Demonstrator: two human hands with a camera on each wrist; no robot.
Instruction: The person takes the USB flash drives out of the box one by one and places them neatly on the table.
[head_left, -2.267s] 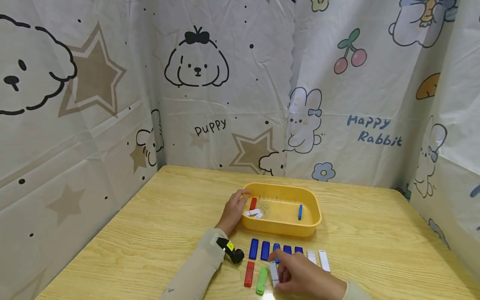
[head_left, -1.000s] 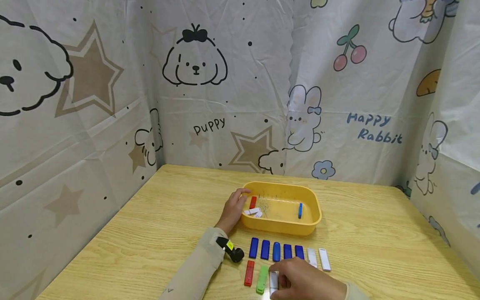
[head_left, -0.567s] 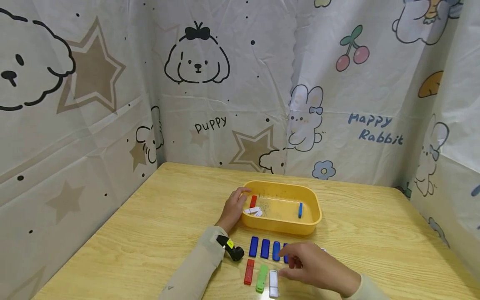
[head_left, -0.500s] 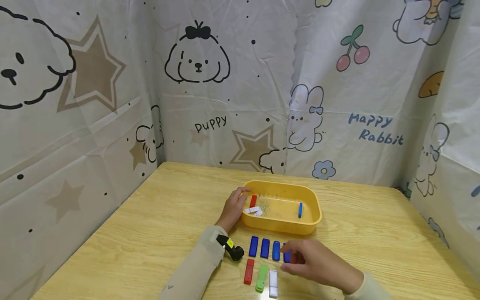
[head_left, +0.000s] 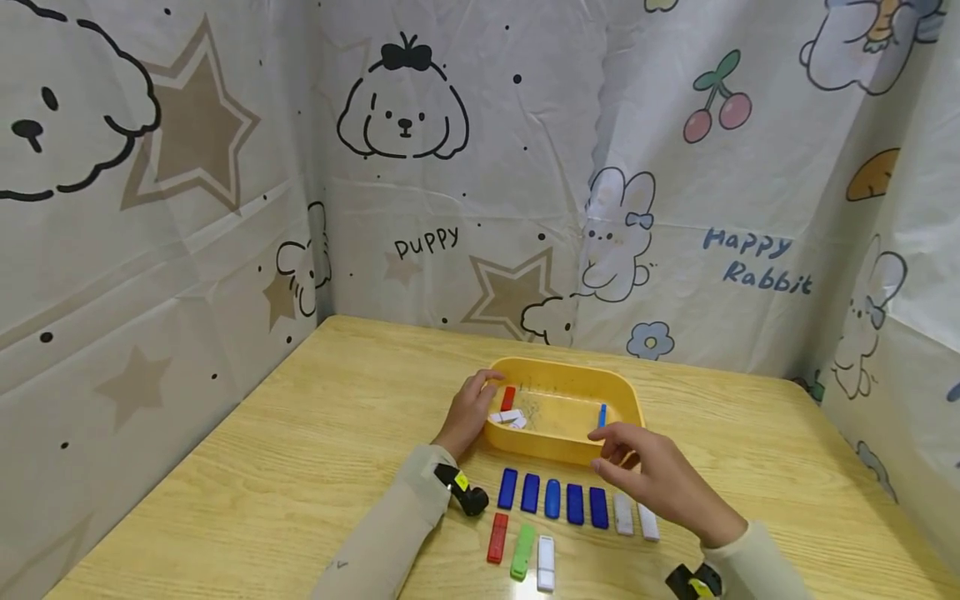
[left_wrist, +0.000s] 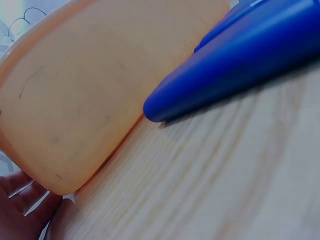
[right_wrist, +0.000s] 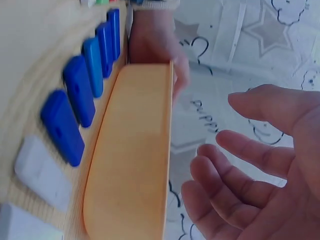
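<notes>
A yellow tray point(head_left: 624, 397) stands mid-table with a red piece point(head_left: 508, 397), small white pieces point(head_left: 507, 416) and a thin blue piece point(head_left: 602, 415) inside. My left hand point(head_left: 470, 410) grips the tray's left rim, thumb hooked over the edge; the right wrist view shows this left hand point(right_wrist: 156, 46) behind the tray point(right_wrist: 132, 155). My right hand point(head_left: 617, 454) hovers empty over the tray's front right edge, fingers point(right_wrist: 239, 160) loosely spread. In front lie several blue pieces point(head_left: 552, 498) and two white pieces point(head_left: 634, 516) in a row. Nearer me sit a red piece point(head_left: 497, 537), a green piece point(head_left: 522, 551) and a white piece point(head_left: 545, 575).
The wooden table point(head_left: 315, 450) is enclosed by cartoon-printed curtain walls point(head_left: 465, 183) at the left, back and right. In the left wrist view the tray wall point(left_wrist: 75, 100) and a blue piece point(left_wrist: 235, 65) fill the frame close up.
My right hand released the white piece beside the green one, lifted, and moved forward and right to the tray's front edge. The left hand stayed on the rim.
</notes>
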